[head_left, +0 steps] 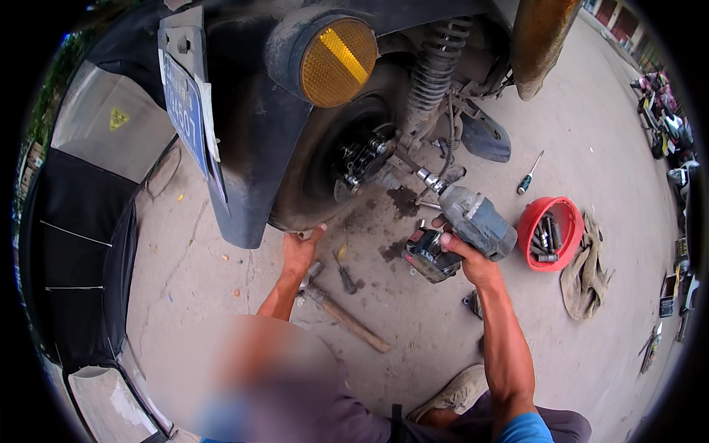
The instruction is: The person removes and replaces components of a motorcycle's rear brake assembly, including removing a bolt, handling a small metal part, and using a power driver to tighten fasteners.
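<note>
Right hand (pixel 473 260) is wrapped around the handle of a grey-blue impact wrench (pixel 476 219), whose body sits just beyond the knuckles, its socket (pixel 430 179) pointing far and left toward the wheel hub (pixel 358 162). Left hand (pixel 298 252) touches the near underside of the tyre (pixel 304 193); whether it grips, I cannot tell. Right of the wrench, a red bowl (pixel 567 214) contains dark metal sockets (pixel 545 238).

The grey ground (pixel 428 325) is bearing a hammer (pixel 347 320) near the left hand (pixel 298 255). Right of the right hand (pixel 465 255), a red bowl (pixel 525 235) and crumpled cloth (pixel 580 286) are resting; a screwdriver (pixel 526 181) is lying farther forward.
</note>
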Motion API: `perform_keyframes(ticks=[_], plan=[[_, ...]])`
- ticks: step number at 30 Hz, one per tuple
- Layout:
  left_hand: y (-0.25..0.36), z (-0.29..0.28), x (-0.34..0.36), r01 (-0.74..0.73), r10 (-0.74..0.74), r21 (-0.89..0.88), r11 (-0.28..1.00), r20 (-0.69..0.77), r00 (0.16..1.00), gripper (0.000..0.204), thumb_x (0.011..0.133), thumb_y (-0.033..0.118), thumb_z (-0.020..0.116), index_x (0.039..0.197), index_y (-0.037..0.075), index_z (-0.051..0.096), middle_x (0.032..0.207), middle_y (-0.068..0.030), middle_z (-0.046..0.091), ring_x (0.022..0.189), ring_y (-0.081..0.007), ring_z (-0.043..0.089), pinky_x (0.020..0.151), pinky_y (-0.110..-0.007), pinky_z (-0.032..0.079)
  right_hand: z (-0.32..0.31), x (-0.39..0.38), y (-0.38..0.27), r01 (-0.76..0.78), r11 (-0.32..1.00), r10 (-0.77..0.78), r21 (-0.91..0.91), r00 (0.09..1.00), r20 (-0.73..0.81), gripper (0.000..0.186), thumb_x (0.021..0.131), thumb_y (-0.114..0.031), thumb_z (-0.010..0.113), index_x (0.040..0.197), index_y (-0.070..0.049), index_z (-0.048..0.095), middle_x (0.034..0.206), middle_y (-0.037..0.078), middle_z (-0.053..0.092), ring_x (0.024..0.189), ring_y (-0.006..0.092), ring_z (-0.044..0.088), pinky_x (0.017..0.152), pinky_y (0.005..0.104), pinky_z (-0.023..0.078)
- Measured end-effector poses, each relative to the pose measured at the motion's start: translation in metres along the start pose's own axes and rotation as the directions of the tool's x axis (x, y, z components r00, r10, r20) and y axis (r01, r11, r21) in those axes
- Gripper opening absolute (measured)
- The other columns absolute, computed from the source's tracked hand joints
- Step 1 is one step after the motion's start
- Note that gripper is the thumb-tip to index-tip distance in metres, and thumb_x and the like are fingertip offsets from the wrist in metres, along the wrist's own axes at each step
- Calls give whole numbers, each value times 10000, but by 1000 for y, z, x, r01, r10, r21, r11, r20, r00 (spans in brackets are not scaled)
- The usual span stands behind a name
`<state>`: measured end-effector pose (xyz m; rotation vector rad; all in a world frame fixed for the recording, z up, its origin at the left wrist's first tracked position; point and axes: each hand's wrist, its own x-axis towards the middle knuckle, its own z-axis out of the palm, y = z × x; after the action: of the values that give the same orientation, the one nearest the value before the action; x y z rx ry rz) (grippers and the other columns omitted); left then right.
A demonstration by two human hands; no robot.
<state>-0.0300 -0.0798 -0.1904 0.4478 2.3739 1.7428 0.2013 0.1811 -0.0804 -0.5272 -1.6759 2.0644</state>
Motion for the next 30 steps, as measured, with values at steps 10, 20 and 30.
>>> perform_keyframes(ticks=[10, 20, 30], plan=[[164, 87, -28, 407, -58, -471, 782, 595, 802, 519, 1038, 387, 560, 1299, -60, 522, 1203, -203, 670, 1098, -262, 652, 986, -392, 523, 5, -3, -9, -53, 997, 54, 51, 998, -29, 375, 834, -56, 766, 1190, -43, 649, 1033, 46, 697, 768, 112, 582, 725, 273, 494], [204, 130, -13, 531, -144, -636, 560, 556, 819, 309, 1042, 296, 559, 1146, 5, 554, 1238, -211, 656, 1157, -295, 632, 1047, -439, 501, -1, -3, 18, -2, 998, -3, -64, 998, -69, 418, 847, -54, 779, 1243, -71, 646, 1125, 45, 714, 1055, 150, 644, 944, 326, 504], [195, 97, -62, 603, -218, -564, 565, 603, 768, 338, 1006, 371, 615, 1092, 44, 611, 1151, -153, 712, 1022, -224, 685, 922, -379, 554, 15, -50, 7, 2, 983, 7, -186, 999, 52, 410, 858, -81, 785, 1234, -47, 624, 1067, 46, 706, 995, 155, 642, 883, 315, 512]])
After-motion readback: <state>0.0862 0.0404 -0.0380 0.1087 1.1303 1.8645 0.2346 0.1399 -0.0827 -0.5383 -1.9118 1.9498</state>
